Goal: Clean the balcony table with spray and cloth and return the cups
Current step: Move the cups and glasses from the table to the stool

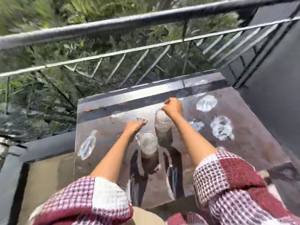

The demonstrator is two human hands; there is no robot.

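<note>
Two clear cups stand close together mid-surface. The right hand pinches the far cup at its rim. The left hand, fingers stretched and holding nothing, is beside the near cup. Both cups look like glass: light, rigid, slick and breakable, so safest gripped around the wall.

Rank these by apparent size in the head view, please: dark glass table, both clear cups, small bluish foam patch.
Dark glass table
far clear cup and near clear cup, which look alike
small bluish foam patch
</note>
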